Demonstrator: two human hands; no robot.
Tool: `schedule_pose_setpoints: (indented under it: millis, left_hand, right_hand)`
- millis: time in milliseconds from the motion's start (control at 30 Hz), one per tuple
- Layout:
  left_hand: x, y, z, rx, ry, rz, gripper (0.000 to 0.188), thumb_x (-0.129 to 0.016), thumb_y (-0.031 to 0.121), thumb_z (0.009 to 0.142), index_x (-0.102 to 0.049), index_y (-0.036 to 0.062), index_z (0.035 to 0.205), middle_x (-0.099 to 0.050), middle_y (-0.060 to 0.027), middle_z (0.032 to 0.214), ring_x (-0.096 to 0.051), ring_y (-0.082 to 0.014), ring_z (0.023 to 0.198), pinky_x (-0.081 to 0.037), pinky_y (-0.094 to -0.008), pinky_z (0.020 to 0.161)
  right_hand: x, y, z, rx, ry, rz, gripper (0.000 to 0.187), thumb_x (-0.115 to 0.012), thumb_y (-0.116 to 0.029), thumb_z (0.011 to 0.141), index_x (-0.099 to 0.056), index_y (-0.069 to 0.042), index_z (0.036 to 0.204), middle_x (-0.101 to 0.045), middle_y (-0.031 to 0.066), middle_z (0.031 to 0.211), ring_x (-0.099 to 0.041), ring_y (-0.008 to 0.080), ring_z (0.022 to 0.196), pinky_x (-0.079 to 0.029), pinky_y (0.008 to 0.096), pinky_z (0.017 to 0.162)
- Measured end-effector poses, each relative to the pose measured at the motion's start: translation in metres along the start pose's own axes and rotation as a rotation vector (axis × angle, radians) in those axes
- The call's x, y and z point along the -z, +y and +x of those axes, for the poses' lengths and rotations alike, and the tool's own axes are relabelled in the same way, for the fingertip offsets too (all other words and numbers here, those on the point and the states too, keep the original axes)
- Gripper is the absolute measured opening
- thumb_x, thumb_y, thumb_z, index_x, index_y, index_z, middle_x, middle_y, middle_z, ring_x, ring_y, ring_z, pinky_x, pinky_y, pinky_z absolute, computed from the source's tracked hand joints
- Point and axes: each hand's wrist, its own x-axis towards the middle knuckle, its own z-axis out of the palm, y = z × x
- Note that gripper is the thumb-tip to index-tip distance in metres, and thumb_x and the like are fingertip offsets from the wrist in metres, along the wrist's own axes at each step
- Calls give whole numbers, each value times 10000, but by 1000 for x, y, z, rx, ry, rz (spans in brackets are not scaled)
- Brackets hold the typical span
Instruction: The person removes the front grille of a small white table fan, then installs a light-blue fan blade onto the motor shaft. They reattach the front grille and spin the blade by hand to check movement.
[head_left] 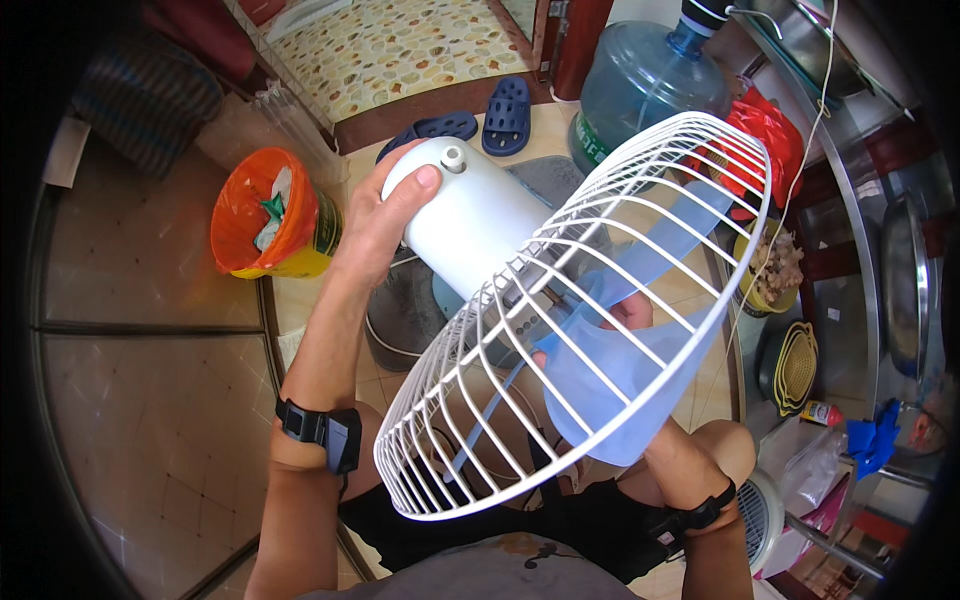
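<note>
An electric fan head is tilted in front of me. Its rounded white motor housing (468, 215) has my left hand (385, 215) wrapped round its far left end, with the thumb beside a small knob. A white wire rear grille (600, 447) spreads from the housing toward the lower left and upper right. Inside the grille are translucent blue fan blades (622, 385). At the blades' middle, my right hand (632, 312) closes on the blue blade near the hub, fingertips showing on either side. The blade and wires hide much of this hand.
A bin with an orange bag (262, 210) stands at left, and dark blue slippers (507, 117) lie at the far side. A grey bucket (400, 315) stands below the fan. A large water bottle (650, 85), a yellow basket (797, 368) and metal shelving (868, 215) line the right.
</note>
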Motion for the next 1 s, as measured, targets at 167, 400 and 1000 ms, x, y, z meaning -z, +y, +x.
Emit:
schedule_pose_setpoints:
  millis: [167, 400, 1000]
  left_hand:
    - [0, 0, 2, 17, 33, -20, 821, -773, 552, 874, -599, -30, 1427, -682, -153, 1278, -645, -230, 1174, -484, -349, 1038]
    - [-1, -1, -5, -4, 40, 11, 687, -721, 472, 936, -620, -26, 1399, -688, -126, 1263, -638, -194, 1146, -483, -334, 1019]
    - [6, -4, -5, 32, -18, -73, 737, -734, 502, 936, -574, -8, 1444, -675, -119, 1292, -632, -203, 1180, -486, -347, 1045]
  right_hand:
    - [21, -2, -17, 25, 34, -338, 957, -976, -155, 732, -367, -8, 1455, -406, 169, 1417, -562, 277, 1255, -553, 442, 1024]
    - [32, -18, -27, -119, 27, -188, 972, -948, -130, 755, -338, -27, 1505, -509, 129, 1367, -593, 229, 1191, -549, 405, 989]
    - [33, -1, -19, -541, 17, 450, 866, -922, -271, 831, -395, -25, 1473, -551, 140, 1370, -623, 269, 1227, -596, 435, 962]
